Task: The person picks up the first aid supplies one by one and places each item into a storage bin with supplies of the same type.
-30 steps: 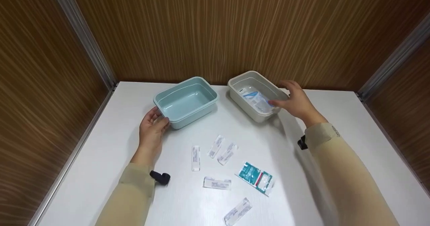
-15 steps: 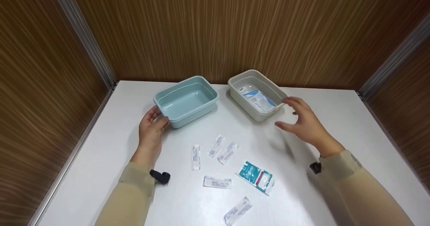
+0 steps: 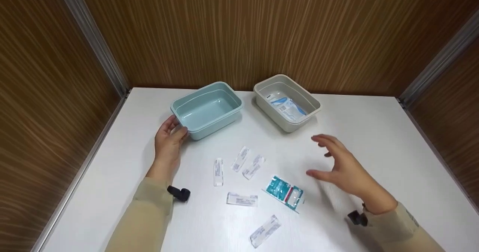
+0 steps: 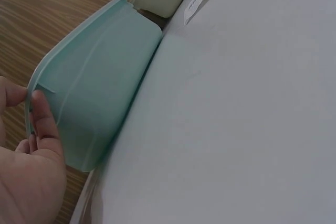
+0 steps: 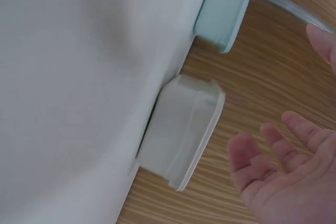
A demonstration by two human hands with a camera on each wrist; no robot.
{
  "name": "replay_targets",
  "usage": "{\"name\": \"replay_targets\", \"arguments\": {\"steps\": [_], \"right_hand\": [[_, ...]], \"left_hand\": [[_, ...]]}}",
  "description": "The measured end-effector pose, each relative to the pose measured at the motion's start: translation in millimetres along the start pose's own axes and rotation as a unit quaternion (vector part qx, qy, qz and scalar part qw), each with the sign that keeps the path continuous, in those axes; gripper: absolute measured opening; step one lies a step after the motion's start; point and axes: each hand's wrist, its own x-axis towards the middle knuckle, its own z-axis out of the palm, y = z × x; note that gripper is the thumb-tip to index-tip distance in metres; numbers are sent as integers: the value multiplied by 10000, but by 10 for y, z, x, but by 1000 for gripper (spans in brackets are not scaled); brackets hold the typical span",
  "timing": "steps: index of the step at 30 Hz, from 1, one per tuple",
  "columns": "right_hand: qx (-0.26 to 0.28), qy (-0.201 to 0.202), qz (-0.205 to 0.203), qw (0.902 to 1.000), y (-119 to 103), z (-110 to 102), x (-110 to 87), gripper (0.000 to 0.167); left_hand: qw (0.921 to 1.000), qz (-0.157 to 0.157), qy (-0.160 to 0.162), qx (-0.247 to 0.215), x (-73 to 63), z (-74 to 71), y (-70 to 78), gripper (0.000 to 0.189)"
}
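Note:
My left hand [image 3: 168, 147] grips the near left corner of a light blue plastic basin [image 3: 209, 126]; in the left wrist view the thumb and fingers [image 4: 46, 124] pinch its rim. Nothing lies inside that basin. To its right stands a beige basin [image 3: 275, 113] with blue-and-white packets [image 3: 289, 108] in it. My right hand [image 3: 346, 169] hovers over the table, thumb and fingers spread apart, holding nothing. Nearest to it lies a teal-and-white packet [image 3: 280, 190]. Several slim white paper packets [image 3: 242, 199] are scattered to the left of that.
The white tabletop [image 3: 123, 151] ends at a wood-grain panel [image 3: 239, 38] behind the basins. Metal-edged side panels [image 3: 48, 113] rise to the left and right. Another slim white packet [image 3: 265, 231] lies near the front.
My right hand has let go of the beige basin's right end and drawn back toward me, fingers spread. The left hand keeps its grip on the blue basin.

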Motion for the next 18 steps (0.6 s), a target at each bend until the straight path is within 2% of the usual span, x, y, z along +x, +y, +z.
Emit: {"name": "replay_targets", "arguments": {"steps": [6,14,18], "right_hand": [[-243,-331,58,9991,-159,134,-195,99],[-891,-733,175,9932,-223,314,-273,105],[-1247,-901,39,9881,-229,401,-320,99]], "left_hand": [[10000,-66,14,46,7,7,-4,71],[10000,-80,29,-15,21,-9,12,70],[10000,-87,27,-40,15,1,2,69]]}}
